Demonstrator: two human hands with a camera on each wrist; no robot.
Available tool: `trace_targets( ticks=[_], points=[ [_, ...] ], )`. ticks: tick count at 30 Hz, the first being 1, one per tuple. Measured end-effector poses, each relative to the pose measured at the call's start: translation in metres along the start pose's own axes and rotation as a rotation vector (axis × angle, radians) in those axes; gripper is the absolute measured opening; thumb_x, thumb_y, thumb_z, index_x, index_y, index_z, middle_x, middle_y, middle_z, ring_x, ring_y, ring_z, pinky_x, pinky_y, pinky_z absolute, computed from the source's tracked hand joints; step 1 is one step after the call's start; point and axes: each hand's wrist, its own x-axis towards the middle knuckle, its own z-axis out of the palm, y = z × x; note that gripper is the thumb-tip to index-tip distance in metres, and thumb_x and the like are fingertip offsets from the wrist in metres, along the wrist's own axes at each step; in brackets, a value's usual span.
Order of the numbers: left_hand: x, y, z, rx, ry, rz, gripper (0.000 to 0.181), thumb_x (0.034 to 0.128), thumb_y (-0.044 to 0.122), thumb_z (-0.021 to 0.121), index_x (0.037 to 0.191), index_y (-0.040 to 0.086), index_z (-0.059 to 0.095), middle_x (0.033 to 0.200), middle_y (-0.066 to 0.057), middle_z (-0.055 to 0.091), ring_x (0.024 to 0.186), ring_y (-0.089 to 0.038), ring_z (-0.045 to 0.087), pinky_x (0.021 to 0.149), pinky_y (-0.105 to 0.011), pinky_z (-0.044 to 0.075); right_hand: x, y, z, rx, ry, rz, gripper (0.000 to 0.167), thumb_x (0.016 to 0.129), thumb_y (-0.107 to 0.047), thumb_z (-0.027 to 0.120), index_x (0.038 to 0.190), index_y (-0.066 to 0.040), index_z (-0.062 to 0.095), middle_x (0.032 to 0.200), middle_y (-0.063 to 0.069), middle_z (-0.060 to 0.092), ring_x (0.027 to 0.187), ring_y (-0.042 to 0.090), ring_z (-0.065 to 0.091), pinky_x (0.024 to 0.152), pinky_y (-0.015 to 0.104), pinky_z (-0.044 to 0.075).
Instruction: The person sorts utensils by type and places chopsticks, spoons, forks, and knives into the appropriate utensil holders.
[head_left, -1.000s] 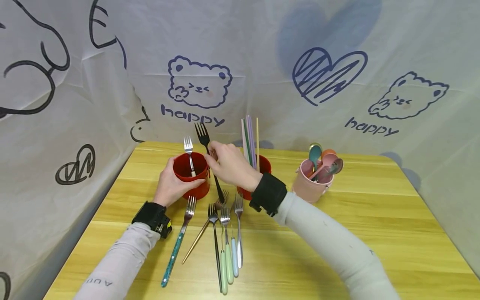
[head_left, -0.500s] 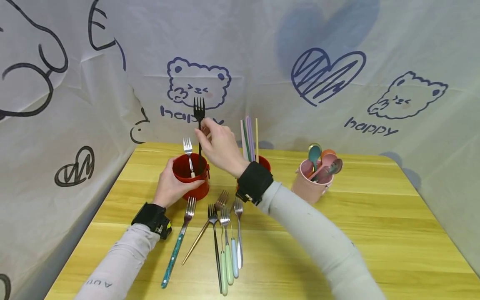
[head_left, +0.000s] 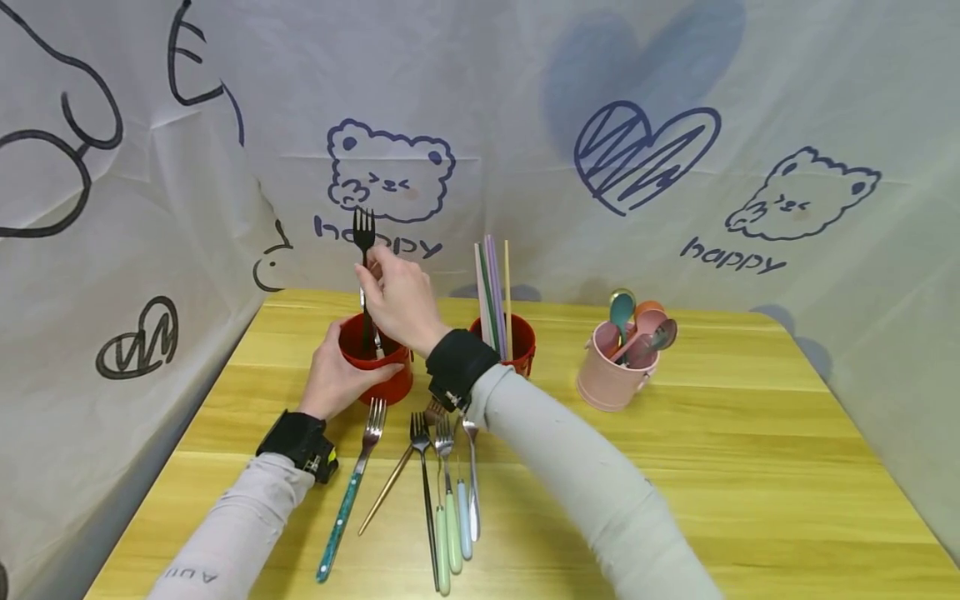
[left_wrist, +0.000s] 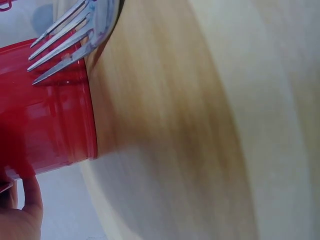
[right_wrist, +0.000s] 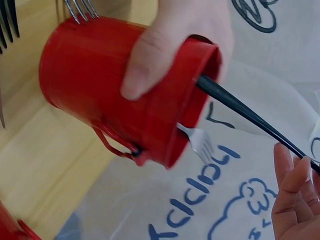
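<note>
Head view: the right hand pinches a black fork, handle down in a red bucket near the desk's far left corner — the left hand is clamped round that bucket. Loose forks stretch toward the near edge; beyond the pink bucket, desk runs on to the right edge. Left wrist: tines overlap the red bucket's wall. Right wrist: a silver fork leans inside.

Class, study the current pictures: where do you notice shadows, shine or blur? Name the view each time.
Head view: soft shadow on the table beneath the right sleeve; left wrist view: blurry wood grain, a broad soft shadow beside the red bucket, and a glossy sheen on its wall; right wrist view: the left hand looks hazy and short of detail.
</note>
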Motion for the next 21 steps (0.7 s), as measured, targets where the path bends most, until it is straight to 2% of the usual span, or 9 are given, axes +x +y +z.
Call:
trace_targets(
  ticks=[10, 15, 21],
  points=[
    [-0.001, 0.001, -0.002, -0.006, -0.014, 0.004, 0.090, 0.0806, 0.035, 0.085, 0.147, 0.005, 0.032, 0.144, -0.018, 0.052, 0.127, -0.035, 0.052, 0.108, -0.056, 0.048, -0.007, 0.012, 0.027, -0.075, -0.071, 0.103, 0.019, 0.105, -0.027, 0.054, 0.110, -0.009, 0.060, 0.095, 0.007, 0.072, 0.077, 0.017, 0.068, 0.062, 0.015, 0.053],
    [-0.001, 0.003, -0.002, 0.002, -0.013, -0.006, 0.091, 0.0799, 0.036, 0.085, 0.148, 0.006, 0.032, 0.145, -0.018, 0.051, 0.127, -0.035, 0.051, 0.108, -0.056, 0.048, -0.012, 0.022, 0.036, -0.113, -0.086, 0.118, 0.019, 0.104, -0.025, 0.056, 0.110, -0.009, 0.064, 0.097, 0.007, 0.074, 0.080, 0.018, 0.070, 0.064, 0.017, 0.053],
    [0.000, 0.002, -0.001, -0.017, -0.006, -0.010, 0.090, 0.0798, 0.034, 0.085, 0.147, 0.005, 0.033, 0.144, -0.019, 0.052, 0.126, -0.036, 0.053, 0.106, -0.056, 0.050, -0.020, 0.033, 0.038, -0.061, -0.091, 0.152, 0.020, 0.103, -0.023, 0.057, 0.112, -0.008, 0.067, 0.100, 0.007, 0.075, 0.081, 0.016, 0.068, 0.066, 0.016, 0.052]
  ],
)
